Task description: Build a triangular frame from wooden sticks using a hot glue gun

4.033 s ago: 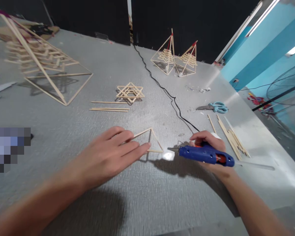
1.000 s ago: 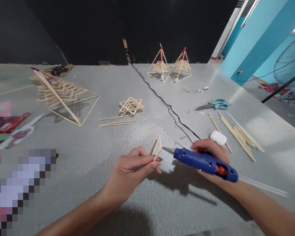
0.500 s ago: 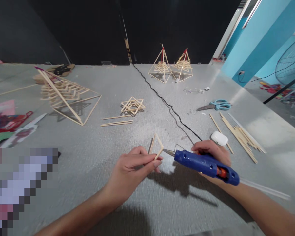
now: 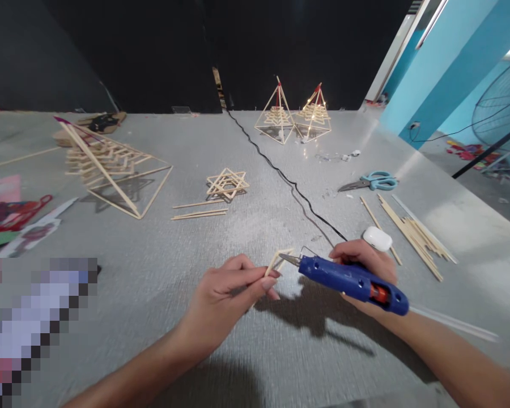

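Between thumb and fingers, my left hand (image 4: 227,303) pinches a small frame of thin wooden sticks (image 4: 273,262). Wrapped round a blue glue gun (image 4: 348,281) is my right hand (image 4: 368,260), partly hidden behind the gun. The gun's metal nozzle points left, at or very near the upper part of the stick frame; whether they touch is unclear. A clear glue stick (image 4: 454,323) juts from the gun's rear. A six-pointed stick star (image 4: 227,184) lies farther back, with a few loose sticks (image 4: 199,214) in front of it.
A large stick pyramid (image 4: 114,170) lies at left; two smaller pyramids (image 4: 278,116) stand at the back. A black cable (image 4: 276,167) crosses the grey table (image 4: 153,249). At right are blue-handled scissors (image 4: 380,181), a white case (image 4: 377,238) and loose sticks (image 4: 412,235).
The small stick frame has tilted in my left hand, its far corner now lower and turned towards the nozzle. Both hands keep nearly the same places. The lights on the back right pyramid look brighter.
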`<state>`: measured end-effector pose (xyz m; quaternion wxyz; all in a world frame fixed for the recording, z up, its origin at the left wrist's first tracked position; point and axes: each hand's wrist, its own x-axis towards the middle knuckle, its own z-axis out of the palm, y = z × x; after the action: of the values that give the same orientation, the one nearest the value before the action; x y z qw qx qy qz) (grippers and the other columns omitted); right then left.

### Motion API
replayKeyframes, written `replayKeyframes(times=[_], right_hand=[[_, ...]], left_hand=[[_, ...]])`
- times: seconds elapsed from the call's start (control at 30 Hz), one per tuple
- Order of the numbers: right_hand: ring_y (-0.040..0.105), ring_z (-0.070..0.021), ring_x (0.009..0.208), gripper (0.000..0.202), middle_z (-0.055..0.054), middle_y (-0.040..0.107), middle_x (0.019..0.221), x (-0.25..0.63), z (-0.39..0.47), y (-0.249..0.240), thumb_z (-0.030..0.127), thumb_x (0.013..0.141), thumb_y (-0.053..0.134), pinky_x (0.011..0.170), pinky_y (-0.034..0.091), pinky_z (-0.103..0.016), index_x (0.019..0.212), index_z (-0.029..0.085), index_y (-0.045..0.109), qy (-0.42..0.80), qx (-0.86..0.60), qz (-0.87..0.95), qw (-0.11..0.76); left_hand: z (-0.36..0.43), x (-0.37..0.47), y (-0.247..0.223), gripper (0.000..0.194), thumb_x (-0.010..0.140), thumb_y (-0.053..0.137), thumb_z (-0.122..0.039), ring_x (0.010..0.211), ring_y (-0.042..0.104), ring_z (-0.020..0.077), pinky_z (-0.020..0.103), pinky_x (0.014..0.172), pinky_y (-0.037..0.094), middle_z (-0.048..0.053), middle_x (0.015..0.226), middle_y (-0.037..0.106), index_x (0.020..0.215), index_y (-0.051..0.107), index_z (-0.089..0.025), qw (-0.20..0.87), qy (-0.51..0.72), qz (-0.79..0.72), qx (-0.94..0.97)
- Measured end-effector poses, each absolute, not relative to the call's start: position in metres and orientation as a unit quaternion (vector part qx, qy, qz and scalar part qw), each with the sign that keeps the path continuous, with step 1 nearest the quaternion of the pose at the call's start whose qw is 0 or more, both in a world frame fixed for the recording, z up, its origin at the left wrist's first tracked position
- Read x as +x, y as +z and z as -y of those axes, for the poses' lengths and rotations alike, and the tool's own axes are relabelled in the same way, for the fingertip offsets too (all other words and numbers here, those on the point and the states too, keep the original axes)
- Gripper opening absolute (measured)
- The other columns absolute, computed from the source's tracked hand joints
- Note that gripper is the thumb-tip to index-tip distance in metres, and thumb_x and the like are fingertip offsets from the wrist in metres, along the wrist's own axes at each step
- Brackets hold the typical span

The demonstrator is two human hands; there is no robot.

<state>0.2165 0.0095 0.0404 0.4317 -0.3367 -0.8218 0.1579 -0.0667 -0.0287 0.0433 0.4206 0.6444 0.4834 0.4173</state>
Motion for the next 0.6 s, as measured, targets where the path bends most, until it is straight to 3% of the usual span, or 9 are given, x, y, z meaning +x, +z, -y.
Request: replayKeyframes(times=[0.23, 0.37, 0.6], right_hand=[[0.065, -0.0092, 0.061, 0.018, 0.008, 0.068, 0.075, 0.2167, -0.01, 0.0341, 0.024, 0.095, 0.063, 0.059, 0.049, -0.019, 0.112, 0.03, 0.06, 0.169, -0.346, 0.816, 0.431], [0.064, -0.0093, 0.061, 0.022, 0.008, 0.068, 0.076, 0.2169, -0.0095, 0.0311, 0.022, 0.092, 0.064, 0.06, 0.049, -0.02, 0.112, 0.03, 0.061, 0.166, -0.358, 0.813, 0.428], [0.062, -0.0108, 0.059, 0.02, 0.007, 0.068, 0.076, 0.2176, -0.01, 0.032, 0.027, 0.093, 0.066, 0.059, 0.048, -0.022, 0.113, 0.031, 0.061, 0.174, -0.359, 0.814, 0.422]], left_hand=[[0.0293, -0.0672, 0.0399, 0.028, 0.098, 0.069, -0.033, 0.078, 0.073, 0.0141, 0.019, 0.065, 0.054, 0.003, 0.081, 0.078, 0.081, 0.091, -0.034, 0.411, 0.409, -0.49, 0.651], [0.0299, -0.0667, 0.0426, 0.029, 0.099, 0.067, -0.032, 0.081, 0.074, 0.0139, 0.021, 0.074, 0.054, -0.001, 0.078, 0.08, 0.084, 0.091, -0.036, 0.391, 0.398, -0.494, 0.667], [0.0291, -0.0659, 0.044, 0.028, 0.1, 0.067, -0.032, 0.08, 0.075, 0.0144, 0.024, 0.075, 0.053, -0.003, 0.077, 0.082, 0.083, 0.09, -0.036, 0.389, 0.404, -0.496, 0.663]])
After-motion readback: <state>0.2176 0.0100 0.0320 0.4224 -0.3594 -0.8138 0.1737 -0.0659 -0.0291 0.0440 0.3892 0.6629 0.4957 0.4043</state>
